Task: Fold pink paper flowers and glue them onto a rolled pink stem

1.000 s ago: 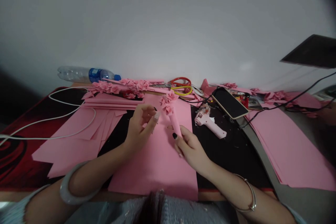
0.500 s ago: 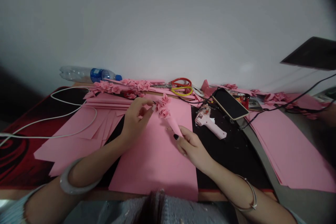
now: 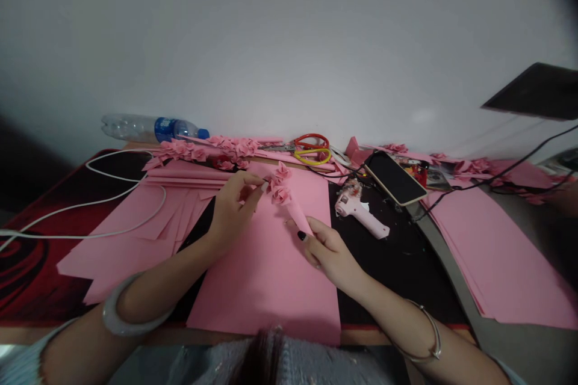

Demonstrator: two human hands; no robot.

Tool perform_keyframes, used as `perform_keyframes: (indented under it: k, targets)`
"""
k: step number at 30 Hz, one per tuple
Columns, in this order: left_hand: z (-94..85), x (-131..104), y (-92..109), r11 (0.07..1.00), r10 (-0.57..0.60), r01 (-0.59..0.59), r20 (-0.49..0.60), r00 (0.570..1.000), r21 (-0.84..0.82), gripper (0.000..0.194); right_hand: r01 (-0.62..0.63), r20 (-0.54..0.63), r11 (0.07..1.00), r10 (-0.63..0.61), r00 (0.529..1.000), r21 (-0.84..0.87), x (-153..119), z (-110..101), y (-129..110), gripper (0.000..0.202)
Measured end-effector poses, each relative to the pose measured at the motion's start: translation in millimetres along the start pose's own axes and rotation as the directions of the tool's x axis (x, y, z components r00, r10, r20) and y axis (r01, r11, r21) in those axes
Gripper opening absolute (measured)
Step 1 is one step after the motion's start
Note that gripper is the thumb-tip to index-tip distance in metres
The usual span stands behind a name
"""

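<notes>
My right hand [image 3: 332, 249] is closed around the lower end of a rolled pink paper cone [image 3: 297, 215]. Folded pink paper flowers [image 3: 280, 183] are clustered at the cone's upper end. My left hand [image 3: 235, 204] is at the left side of the flowers, thumb and index finger pinched together at their edge; whatever lies between the fingertips is too small to make out. Beneath both hands lies a large pink sheet [image 3: 266, 289].
A pink glue gun [image 3: 365, 216] and a phone [image 3: 396, 178] lie to the right, scissors [image 3: 312, 156] and a plastic bottle [image 3: 153, 128] at the back. Pink sheets [image 3: 506, 258] are stacked far right, others [image 3: 130, 234] at left under a white cable [image 3: 112, 233].
Hardly anything differs. My left fingertips have shifted very slightly at the flowers' edge, and the flowers have moved a touch to the left.
</notes>
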State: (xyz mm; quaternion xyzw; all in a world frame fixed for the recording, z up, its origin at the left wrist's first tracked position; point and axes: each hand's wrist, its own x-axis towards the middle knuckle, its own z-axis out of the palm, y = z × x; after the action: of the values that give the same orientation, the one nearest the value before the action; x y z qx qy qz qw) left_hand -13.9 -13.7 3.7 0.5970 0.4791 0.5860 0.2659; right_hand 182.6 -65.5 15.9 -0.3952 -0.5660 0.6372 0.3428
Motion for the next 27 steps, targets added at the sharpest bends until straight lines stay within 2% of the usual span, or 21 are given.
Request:
perform_keyframes:
  k: [5,9,12,14,16,19,22,27]
  targets:
    - [-0.2,0.3,3.5,1.0,-0.014,0.014,0.003,1.0,-0.012,0.008,0.008,0.003,0.997,-0.008,1.0,0.076,1.3,-0.1,1.0,0.032]
    - [0.3,1.5,7.0,0.987,-0.08,0.075,-0.031,0.996,-0.144,0.021,0.013,-0.002,0.991,-0.013,1.0,0.13,1.8,-2.0,4.8,0.026]
    - [2.4,1.5,7.2,0.953,-0.175,0.18,0.042,0.984,-0.244,0.022,0.041,-0.025,0.992,-0.039,0.999,0.119,1.1,-3.4,8.3,0.021]
    - [5.1,0.2,7.5,0.909,-0.268,0.305,0.162,0.95,-0.283,0.024,0.059,-0.045,0.992,-0.054,0.998,0.113,0.8,-3.4,9.0,0.02]
    - [8.6,-2.2,9.0,0.844,-0.352,0.44,0.301,0.886,-0.307,0.028,0.063,-0.058,0.992,-0.057,0.997,0.112,1.1,-2.6,7.7,0.021]
    - [14.1,-6.5,12.9,0.743,-0.38,0.566,0.472,0.796,-0.356,0.032,0.055,-0.024,0.993,-0.052,0.998,0.102,2.2,-0.5,3.6,0.023]
    - [17.8,-9.2,15.3,0.668,-0.363,0.614,0.536,0.762,-0.421,0.038,0.045,0.03,0.996,-0.047,0.998,0.077,2.9,1.0,0.4,0.026]
    - [18.5,-8.1,13.8,0.545,-0.438,0.682,0.528,0.727,-0.487,0.044,0.031,0.076,0.999,-0.032,0.997,0.016,1.7,1.6,0.2,0.026]
